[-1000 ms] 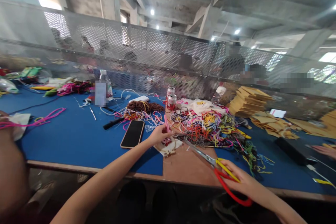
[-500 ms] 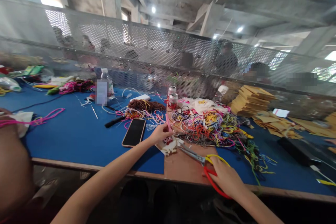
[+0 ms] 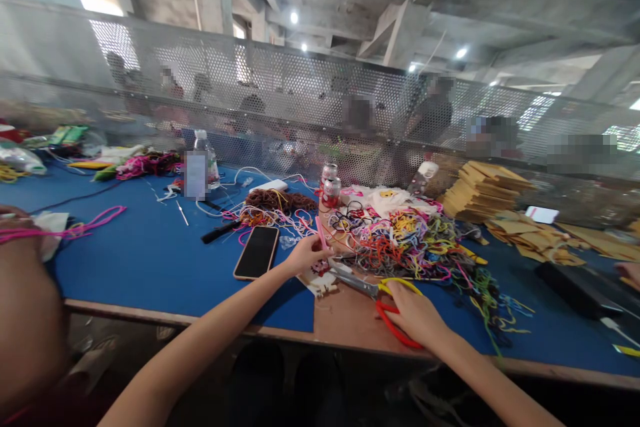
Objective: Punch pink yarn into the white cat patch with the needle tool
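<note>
My left hand (image 3: 306, 253) is closed around a thin pink stick (image 3: 321, 233) and rests on a small white patch with red figures (image 3: 321, 276) at the table's bare brown strip. My right hand (image 3: 417, 315) grips the scissors (image 3: 379, 298) by their red and yellow handles; the blades point left toward the white patch. Just behind both hands lies a heap of coloured cords (image 3: 410, 245).
A phone (image 3: 257, 252) lies face down left of my left hand. Two cans (image 3: 329, 191), a water bottle (image 3: 203, 165), brown cords (image 3: 274, 200) and stacked brown envelopes (image 3: 477, 191) stand further back. A mesh screen (image 3: 280, 100) closes the far edge; people sit behind it. Another person's arm (image 3: 27, 320) is at left.
My right hand has slid the scissors left and away from me, bringing the blades up to the white patch. My left hand has stayed in place.
</note>
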Demonstrator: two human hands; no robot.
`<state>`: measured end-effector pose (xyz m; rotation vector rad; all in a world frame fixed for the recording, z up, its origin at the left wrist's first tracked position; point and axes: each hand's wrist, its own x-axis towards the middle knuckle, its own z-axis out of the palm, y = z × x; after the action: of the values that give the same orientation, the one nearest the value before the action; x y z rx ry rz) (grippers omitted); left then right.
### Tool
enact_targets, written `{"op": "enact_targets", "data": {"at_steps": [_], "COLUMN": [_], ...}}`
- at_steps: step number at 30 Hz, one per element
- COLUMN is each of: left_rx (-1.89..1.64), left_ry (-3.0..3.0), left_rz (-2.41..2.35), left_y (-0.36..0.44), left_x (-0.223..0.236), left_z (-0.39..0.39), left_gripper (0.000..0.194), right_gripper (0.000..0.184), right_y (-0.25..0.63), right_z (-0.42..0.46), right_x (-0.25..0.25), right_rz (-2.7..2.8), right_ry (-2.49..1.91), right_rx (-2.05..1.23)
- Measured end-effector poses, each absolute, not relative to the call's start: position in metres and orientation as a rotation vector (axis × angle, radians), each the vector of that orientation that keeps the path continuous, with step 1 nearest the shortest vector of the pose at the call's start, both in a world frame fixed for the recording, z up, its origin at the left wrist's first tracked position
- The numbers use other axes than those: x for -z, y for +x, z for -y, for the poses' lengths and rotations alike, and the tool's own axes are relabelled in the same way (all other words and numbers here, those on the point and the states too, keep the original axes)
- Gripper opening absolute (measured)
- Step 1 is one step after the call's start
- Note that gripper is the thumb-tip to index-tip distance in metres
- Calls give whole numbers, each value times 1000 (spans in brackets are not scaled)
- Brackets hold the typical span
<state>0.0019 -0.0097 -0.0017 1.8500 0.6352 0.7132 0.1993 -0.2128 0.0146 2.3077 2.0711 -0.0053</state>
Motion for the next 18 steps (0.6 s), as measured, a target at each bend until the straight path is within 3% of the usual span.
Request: {"op": "enact_targets", "data": {"at_steps": [18], "left_rx": [-732], "left_ry": [1758], "left_rz": [-578], "left_y": [2], "left_x": [5], "left_z": [7], "left_gripper": [32], "right_gripper": [32], "right_y": [198], "right_z": [193], "right_x": [-31], "right_rz": [-2135], "right_ry": [2177], "right_rx": [61]}}
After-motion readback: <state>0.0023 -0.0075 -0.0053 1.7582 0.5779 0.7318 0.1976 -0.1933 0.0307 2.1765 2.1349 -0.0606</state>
